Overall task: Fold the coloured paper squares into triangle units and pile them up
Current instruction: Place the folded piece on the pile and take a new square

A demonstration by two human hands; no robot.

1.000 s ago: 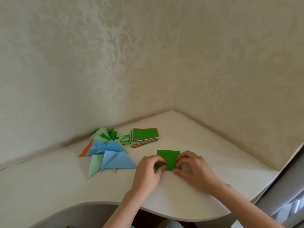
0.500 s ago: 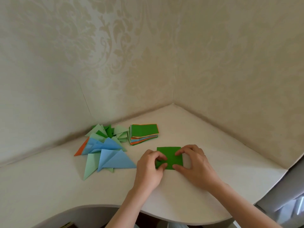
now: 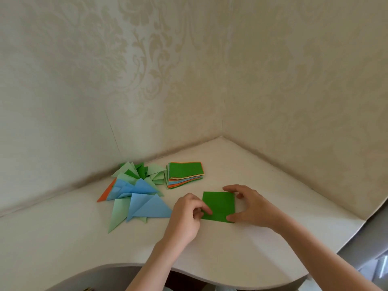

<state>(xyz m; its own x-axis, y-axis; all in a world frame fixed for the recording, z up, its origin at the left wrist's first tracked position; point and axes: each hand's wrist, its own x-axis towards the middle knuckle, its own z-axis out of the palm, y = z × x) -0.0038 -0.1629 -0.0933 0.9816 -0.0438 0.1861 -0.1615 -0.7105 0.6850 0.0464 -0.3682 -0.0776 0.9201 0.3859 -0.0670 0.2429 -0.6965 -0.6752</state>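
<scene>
Both hands, left (image 3: 186, 217) & right (image 3: 249, 206), pinching green square (image 3: 219, 206) w/ pile (image 3: 136, 194) at 9 o'clock: uneven pull risks crooked crease.

A dark green paper square (image 3: 219, 206) lies on the cream-white bench (image 3: 273, 185). The far stack of squares (image 3: 185, 174) shows green, orange, blue and yellow edges. The left pile of triangles (image 3: 136, 192) mixes pale green, light blue, dark green and orange. The wallpaper (image 3: 189, 70) is cream with a damask pattern.
</scene>
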